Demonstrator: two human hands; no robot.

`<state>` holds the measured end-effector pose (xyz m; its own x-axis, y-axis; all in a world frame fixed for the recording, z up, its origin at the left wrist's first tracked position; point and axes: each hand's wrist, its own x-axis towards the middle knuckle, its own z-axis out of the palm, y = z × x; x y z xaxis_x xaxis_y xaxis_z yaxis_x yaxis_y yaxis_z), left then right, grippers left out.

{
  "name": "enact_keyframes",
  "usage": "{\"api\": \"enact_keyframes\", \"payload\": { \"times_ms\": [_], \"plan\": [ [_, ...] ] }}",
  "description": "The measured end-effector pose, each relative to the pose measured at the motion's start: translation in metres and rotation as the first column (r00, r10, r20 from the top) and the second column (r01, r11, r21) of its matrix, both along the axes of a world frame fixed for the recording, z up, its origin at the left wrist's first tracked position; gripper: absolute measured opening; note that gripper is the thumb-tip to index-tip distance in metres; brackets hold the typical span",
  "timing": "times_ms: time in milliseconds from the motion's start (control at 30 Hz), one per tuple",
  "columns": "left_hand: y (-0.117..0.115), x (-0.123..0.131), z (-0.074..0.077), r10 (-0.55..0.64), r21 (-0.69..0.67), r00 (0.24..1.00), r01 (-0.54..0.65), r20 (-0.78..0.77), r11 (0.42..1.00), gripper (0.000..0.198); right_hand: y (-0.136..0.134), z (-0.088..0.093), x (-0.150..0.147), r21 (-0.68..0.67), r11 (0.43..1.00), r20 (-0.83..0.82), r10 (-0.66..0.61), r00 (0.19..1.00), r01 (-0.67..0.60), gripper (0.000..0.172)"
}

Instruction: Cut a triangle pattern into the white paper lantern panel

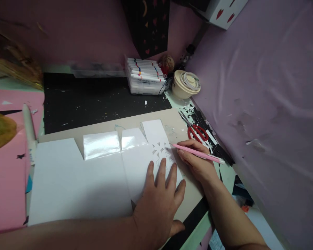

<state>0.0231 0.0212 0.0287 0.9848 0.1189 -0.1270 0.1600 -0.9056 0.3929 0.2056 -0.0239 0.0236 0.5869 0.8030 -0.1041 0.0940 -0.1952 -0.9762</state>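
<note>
White card (78, 184), spread across a beige board (191, 187) on the pale green desk (226, 173), and that's where both hands are at work! The left hand (159, 201) lies palm down on the card's right-hand part, fingers spread well apart, its grip closed on nothing. Over on the right side, the right hand (198, 165) has its grip clamped on a pink pen (211, 158), thumb and fingers pinched around the barrel, the tip right at the card's right edge; whether it touches, there's no telling from here. Just above the left fingertips, a cluster of small angular grey shapes (158, 149) marks the white surface, with outlined triangles beside them. Along the top edge stand the flaps, two of them catching a glossy shine. And look just beyond the right hand: red-handled scissors (198, 133), with black and white scraps (220, 152) strewn alongside! Farther back, a case of markers (146, 78) sits near a cream bowl (182, 89), while a pink sheet (7, 194) covers the far left.
</note>
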Motion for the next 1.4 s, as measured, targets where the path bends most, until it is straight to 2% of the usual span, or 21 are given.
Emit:
{"api": "enact_keyframes", "payload": {
  "times_ms": [100, 200, 267, 400, 600, 867, 1400],
  "plan": [
    [0.001, 0.000, 0.001, -0.009, -0.003, 1.000, 0.009, -0.018, 1.000, 0.083, -0.001, 0.000, 0.001, -0.049, 0.999, -0.027, 0.019, 0.999, -0.020, 0.014],
    [0.002, 0.001, 0.004, -0.020, -0.011, 0.999, 0.019, -0.043, 1.000, 0.082, 0.001, 0.004, -0.005, -0.077, 0.997, 0.096, 0.010, 0.995, -0.002, 0.001],
    [0.003, 0.001, 0.005, -0.019, -0.013, 0.999, 0.019, -0.033, 1.000, 0.083, 0.002, 0.007, -0.010, -0.054, 0.999, 0.162, 0.019, 0.987, -0.011, 0.009],
    [0.004, 0.002, 0.008, -0.037, -0.033, 0.998, 0.035, -0.059, 0.999, 0.085, 0.003, 0.008, -0.016, -0.038, 0.996, 0.161, 0.085, 0.983, -0.080, 0.018],
    [0.007, 0.002, 0.014, -0.046, -0.054, 0.994, 0.041, -0.103, 0.998, 0.082, 0.001, 0.002, -0.013, -0.088, 0.990, 0.187, 0.123, 0.975, -0.108, 0.019],
    [0.005, 0.001, 0.009, -0.028, -0.040, 0.998, 0.026, -0.064, 0.999, 0.084, 0.001, 0.003, -0.013, -0.123, 0.987, 0.210, 0.131, 0.969, -0.107, 0.018],
    [0.006, 0.001, 0.012, -0.047, -0.023, 0.996, 0.045, -0.078, 0.999, 0.082, 0.003, 0.004, -0.014, -0.124, 0.987, 0.206, 0.122, 0.971, -0.098, 0.020]
  ]
}}
